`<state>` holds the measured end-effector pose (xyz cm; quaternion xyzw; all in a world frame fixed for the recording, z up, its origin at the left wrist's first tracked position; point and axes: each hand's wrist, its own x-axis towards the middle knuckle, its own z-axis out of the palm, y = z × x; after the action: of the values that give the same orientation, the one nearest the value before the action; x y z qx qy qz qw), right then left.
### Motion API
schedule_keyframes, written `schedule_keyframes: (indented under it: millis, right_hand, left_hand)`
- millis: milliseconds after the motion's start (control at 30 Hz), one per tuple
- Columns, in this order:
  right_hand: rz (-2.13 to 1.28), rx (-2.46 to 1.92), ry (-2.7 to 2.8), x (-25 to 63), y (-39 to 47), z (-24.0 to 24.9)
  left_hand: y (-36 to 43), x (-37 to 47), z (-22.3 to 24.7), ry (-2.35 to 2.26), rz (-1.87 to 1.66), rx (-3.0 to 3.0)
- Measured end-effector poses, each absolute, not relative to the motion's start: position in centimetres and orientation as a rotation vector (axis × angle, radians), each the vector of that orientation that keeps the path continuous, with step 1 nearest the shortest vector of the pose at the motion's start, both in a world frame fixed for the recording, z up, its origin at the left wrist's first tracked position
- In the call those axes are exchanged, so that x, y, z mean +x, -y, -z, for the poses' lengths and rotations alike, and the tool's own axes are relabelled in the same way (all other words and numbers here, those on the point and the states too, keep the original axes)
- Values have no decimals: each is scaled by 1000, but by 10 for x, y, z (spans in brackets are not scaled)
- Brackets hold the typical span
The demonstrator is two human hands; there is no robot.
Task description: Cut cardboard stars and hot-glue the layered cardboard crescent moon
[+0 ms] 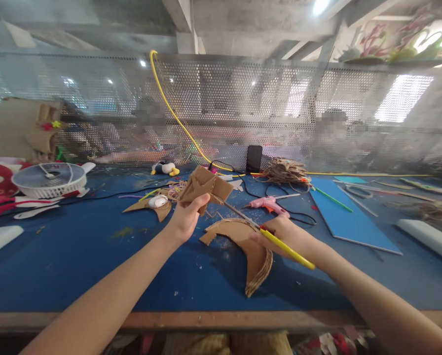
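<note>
My left hand (187, 217) is closed around a piece of folded brown cardboard (201, 186), held above the table. In my right hand (285, 234) is a pair of scissors (287, 249) with yellow handles. The blades point up and left, and their tips reach the lower edge of the held cardboard; whether they are cutting it I cannot tell. Below both hands lies a crescent of layered cardboard (256, 251) with corrugated edges. Just beyond my right hand rests a pink glue gun (269, 203).
A blue board (349, 214) with a green stick (332, 199) lies to the right. Behind are a dark phone (254, 159), a bundle of brown twine (285, 171) and a perforated metal screen (221, 98). A white basket (50, 182) stands left. A black cord crosses the table.
</note>
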<state>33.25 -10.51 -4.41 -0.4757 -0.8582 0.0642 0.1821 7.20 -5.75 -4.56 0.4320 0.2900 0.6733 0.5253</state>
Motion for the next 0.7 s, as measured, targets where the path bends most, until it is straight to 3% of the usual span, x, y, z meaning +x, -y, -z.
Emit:
schedule_keyframes:
  millis: [167,300,500,700]
  right_hand:
    - [-252,-1507,2398,329,107,35]
    - [-501,-1425,2481,335,108,30]
    - [-171,-1417,2572,338,104,41]
    - [-309,-1338,2177,335,99,44]
  left_hand:
    - [58,80,47,-682,-1648,973]
    - [45,62,34,-687,-1716,678]
    - [22,25,14,-681,-1865,365]
    - [39,61,42,-792,-1640,658]
